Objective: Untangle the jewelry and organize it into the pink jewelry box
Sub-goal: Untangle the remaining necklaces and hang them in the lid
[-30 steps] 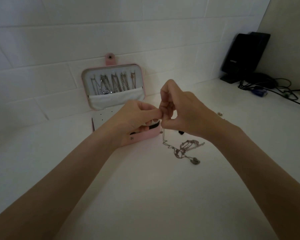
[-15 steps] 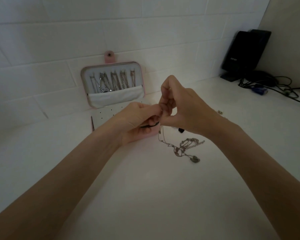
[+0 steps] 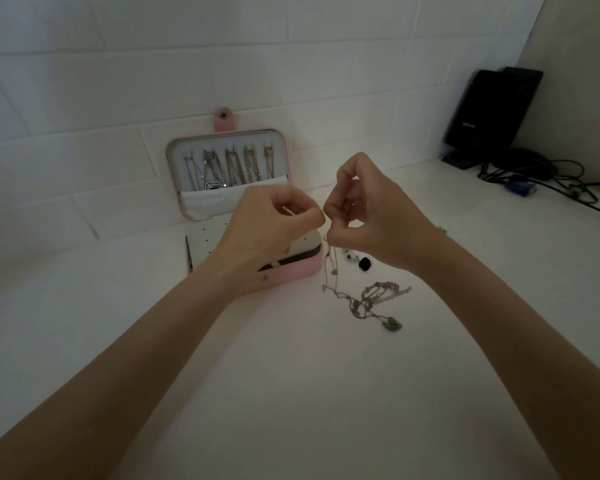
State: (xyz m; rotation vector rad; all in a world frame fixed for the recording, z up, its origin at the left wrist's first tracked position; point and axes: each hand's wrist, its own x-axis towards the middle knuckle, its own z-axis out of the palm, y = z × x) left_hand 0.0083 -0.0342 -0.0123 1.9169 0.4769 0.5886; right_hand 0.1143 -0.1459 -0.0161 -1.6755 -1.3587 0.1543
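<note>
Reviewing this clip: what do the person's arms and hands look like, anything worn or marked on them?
Both forearms are bare up to the frame edge, with no sleeves showing. The left hand and right hand wear no gloves, and no watch or bracelet shows on either wrist. A small dark mark sits on the left wrist. The light is too dim to tell whether there are rings.

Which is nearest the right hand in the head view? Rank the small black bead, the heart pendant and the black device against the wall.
1. Small black bead, just below the right hand.
2. Heart pendant, lower, at the tangle's end.
3. Black device, far right corner.
</note>
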